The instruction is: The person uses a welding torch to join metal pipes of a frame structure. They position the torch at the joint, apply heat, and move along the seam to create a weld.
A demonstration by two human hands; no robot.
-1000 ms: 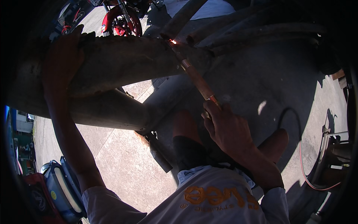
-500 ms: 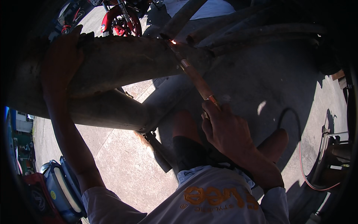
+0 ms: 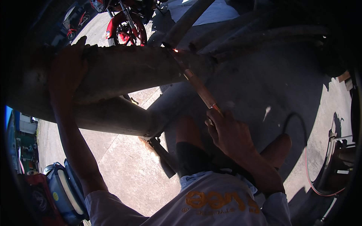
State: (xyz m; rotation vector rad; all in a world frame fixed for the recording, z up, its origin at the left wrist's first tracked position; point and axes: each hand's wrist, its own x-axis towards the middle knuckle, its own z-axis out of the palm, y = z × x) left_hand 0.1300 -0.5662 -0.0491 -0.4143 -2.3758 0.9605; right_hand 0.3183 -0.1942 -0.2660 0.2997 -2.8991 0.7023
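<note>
My right hand (image 3: 230,132) is closed around the grip of a torch (image 3: 201,91) with a long brown, copper-toned barrel. It slants up and left to a small orange-red glow (image 3: 176,50) at the far edge of a thick grey pipe (image 3: 124,67). How the torch's tip meets the metal is too dark to make out. My left hand (image 3: 68,73) lies on the pipe's left part, one finger reaching over its rough upper edge; deep shade hides most of its other fingers. A second pipe (image 3: 109,118) runs below the first and joins a slanting one.
Several thinner pipes (image 3: 260,35) fan out beyond the glow. A red motorcycle (image 3: 126,30) stands at the far side. A hose (image 3: 307,165) curves across the ground on the right. Blue bodywork (image 3: 64,188) is at lower left, and my bent legs are close below the pipes.
The view has shifted slightly, so the pipes and both hands appear lower. The glow looks a little smaller and redder. Both hands keep their places on the torch and the pipe.
</note>
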